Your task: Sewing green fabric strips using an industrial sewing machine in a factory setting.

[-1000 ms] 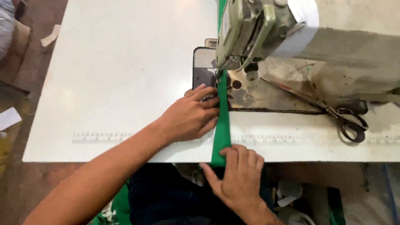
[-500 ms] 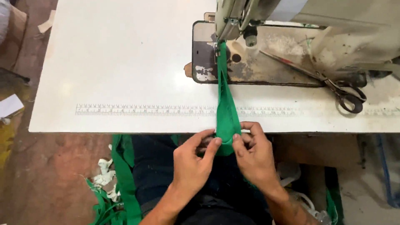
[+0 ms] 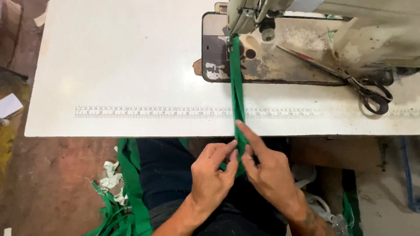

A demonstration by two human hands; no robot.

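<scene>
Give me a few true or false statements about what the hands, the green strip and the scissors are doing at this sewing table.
1. Both hands, left hand and right hand, pinch the narrow green fabric strip below the edge of the white table. True.
2. The strip runs up to the needle area of the grey sewing machine. True.
3. The dark-handled metal scissors lie left of the strip. False: they lie to its right, on the machine bed.
4. The right hand holds the scissors. False: it holds the strip.
5. Green fabric hangs near the floor. True.
</scene>
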